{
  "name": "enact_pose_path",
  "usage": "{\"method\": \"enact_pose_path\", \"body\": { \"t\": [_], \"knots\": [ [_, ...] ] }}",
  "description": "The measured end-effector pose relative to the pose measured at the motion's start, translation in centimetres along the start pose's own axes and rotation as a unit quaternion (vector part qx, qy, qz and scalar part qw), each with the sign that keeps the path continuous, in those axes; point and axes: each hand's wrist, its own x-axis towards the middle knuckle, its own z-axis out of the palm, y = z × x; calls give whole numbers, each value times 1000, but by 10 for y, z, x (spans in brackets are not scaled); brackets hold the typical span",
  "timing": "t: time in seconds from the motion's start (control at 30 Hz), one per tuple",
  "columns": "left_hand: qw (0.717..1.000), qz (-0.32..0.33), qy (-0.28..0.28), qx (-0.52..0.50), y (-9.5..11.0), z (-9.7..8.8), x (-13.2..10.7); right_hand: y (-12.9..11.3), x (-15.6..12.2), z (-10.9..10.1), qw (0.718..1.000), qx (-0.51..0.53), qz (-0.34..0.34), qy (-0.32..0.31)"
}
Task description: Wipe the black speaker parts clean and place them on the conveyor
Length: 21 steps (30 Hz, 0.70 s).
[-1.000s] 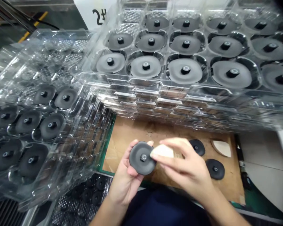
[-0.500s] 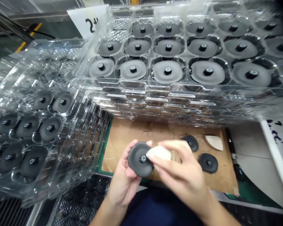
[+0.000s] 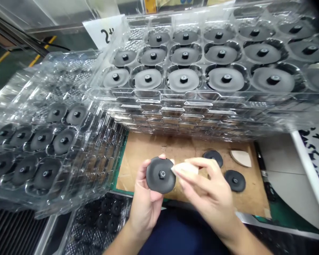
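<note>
While the left hand (image 3: 145, 209) holds a black disc (image 3: 161, 180), its fingers (image 3: 142, 173) curled closed around the rim, the right hand (image 3: 210, 191) pinches a white pad (image 3: 185, 170) against the disc's edge. Two more discs (image 3: 212, 158) (image 3: 234, 180) lie on cardboard (image 3: 149, 152) at three o'clock; stacked clear trays (image 3: 138, 92) rise at twelve, a "2#" card (image 3: 102, 32) at eleven.

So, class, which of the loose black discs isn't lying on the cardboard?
The disc in the left hand, with a white pad in the right hand at its edge; the other two discs lie on the cardboard.
</note>
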Motion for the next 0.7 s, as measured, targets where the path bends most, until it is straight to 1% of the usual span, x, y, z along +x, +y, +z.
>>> {"method": "enact_pose_path", "body": {
  "t": [0.07, 0.13, 0.17, 0.3, 0.33, 0.4, 0.43, 0.47, 0.53, 0.6, 0.63, 0.7],
  "knots": [
    [1000, -7, -2, -7, 0, 1, -1, -1, -1, 0, 1000, -4, -13, 3],
    [1000, -26, -6, -12, 0, 2, -2, -2, -1, -1, 999, 15, -48, -16],
    [1000, -28, -6, -10, 0, 2, -2, -2, 0, -1, 998, 22, -54, -21],
    [1000, -7, 6, 10, 0, 1, -2, -4, 2, -1, 1000, -5, 7, 9],
    [1000, -10, 6, 7, 0, 0, -2, -5, 1, 0, 1000, -7, 5, 11],
    [1000, -29, 0, 1, -1, -2, -2, -5, -2, 2, 1000, 9, -24, 1],
    [999, -34, 0, 1, -1, -2, -2, -3, -3, 3, 999, 21, -36, -7],
    [999, -34, 6, 4, -1, -3, -2, 0, -3, 4, 999, 30, -34, -11],
    [999, -28, 26, 15, -2, -3, -2, 10, -2, 3, 999, 30, 11, -8],
    [999, -27, 38, 23, -3, -3, -2, 18, 3, 0, 998, 18, 66, 13],
    [999, -26, 37, 21, -3, -2, -2, 19, 6, -2, 997, 11, 77, 26],
    [999, -37, 33, 13, -3, 0, -3, 14, 9, -5, 998, 10, 47, 29]
  ]
}}
